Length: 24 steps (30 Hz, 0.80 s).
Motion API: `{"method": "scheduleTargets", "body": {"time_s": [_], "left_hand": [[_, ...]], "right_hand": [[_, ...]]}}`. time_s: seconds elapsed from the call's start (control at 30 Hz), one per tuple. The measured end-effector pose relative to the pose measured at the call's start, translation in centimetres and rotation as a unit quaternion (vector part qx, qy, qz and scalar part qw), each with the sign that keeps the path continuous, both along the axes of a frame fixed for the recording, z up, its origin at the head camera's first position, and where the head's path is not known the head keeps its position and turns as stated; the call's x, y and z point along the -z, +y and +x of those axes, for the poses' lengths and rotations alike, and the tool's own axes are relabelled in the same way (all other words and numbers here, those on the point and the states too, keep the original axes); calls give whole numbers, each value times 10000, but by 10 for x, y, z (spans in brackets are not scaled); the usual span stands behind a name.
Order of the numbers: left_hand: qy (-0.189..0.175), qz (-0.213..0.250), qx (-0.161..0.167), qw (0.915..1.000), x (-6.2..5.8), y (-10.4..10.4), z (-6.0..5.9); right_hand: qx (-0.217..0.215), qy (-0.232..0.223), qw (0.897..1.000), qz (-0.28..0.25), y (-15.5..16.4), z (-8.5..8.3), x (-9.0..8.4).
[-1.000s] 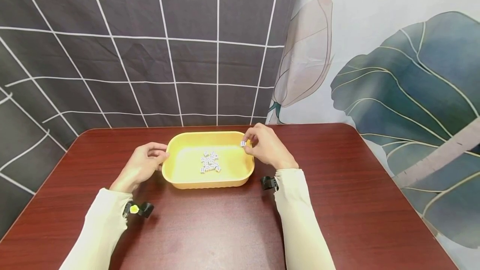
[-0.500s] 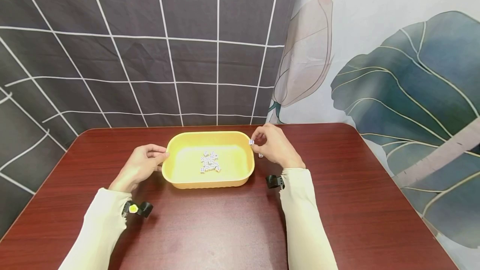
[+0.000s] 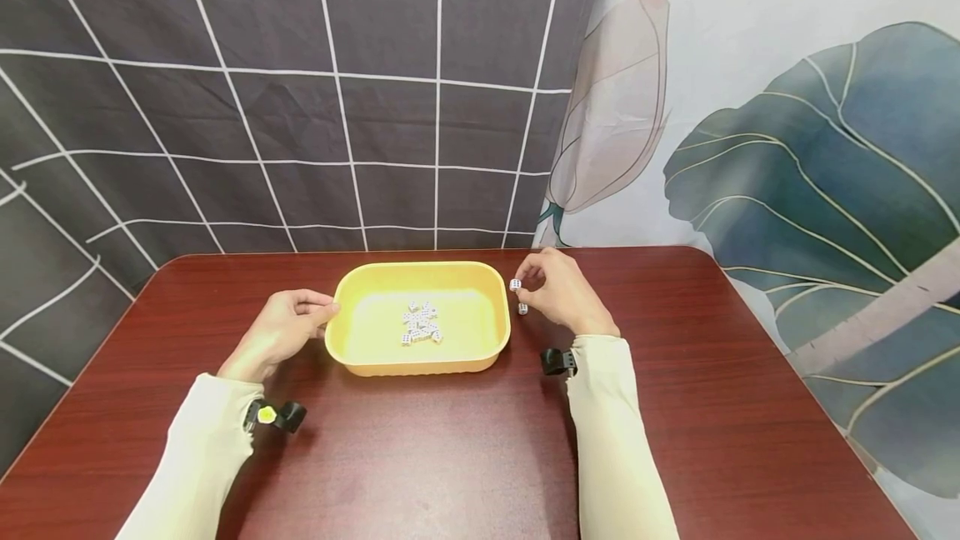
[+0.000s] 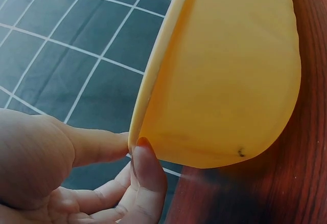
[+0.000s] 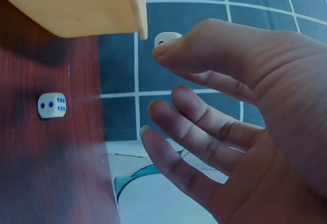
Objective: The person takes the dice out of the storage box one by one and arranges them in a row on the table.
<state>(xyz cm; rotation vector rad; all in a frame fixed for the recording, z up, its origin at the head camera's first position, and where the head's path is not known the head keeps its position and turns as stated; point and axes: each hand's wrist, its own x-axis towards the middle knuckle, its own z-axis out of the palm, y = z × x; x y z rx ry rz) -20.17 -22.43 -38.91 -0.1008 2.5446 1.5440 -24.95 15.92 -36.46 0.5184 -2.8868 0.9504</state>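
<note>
A yellow plastic tub (image 3: 360, 357) stands on the table, with a cluster of white dice (image 3: 420, 323) on its floor. My left hand (image 3: 283, 327) pinches the tub's left rim between thumb and finger, as the left wrist view shows. Just outside the tub's right end, my right hand (image 3: 558, 294) pinches one white die (image 3: 515, 284) between thumb and forefinger, above the table. Its other fingers are loosely bent and hold nothing. Another die (image 5: 52, 105) with blue pips lies on the table below, beside the tub's right wall.
The dark red wooden table (image 3: 420, 457) reaches back to a grey cloth (image 3: 382, 123) with white grid lines. On the right hangs a white cloth printed with large leaves (image 3: 810, 157). Black straps (image 3: 558, 362) with cameras sit at both wrists.
My right hand has moved right with the die, from over the tub's right end to outside its rim. The die lying on the table has come into sight. The left hand keeps its place.
</note>
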Motion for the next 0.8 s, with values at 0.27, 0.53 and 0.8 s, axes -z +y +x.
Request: {"method": "scheduleTargets", "body": {"time_s": [0.27, 0.53, 0.8], "left_hand": [[7, 117, 18, 9999, 0, 0, 0], [53, 132, 13, 9999, 1, 0, 0], [69, 112, 18, 9999, 0, 1, 1]], "right_hand": [[248, -263, 9993, 103, 11, -2, 6], [325, -372, 9987, 154, 21, -7, 16], [358, -481, 9981, 163, 26, -11, 25]]}}
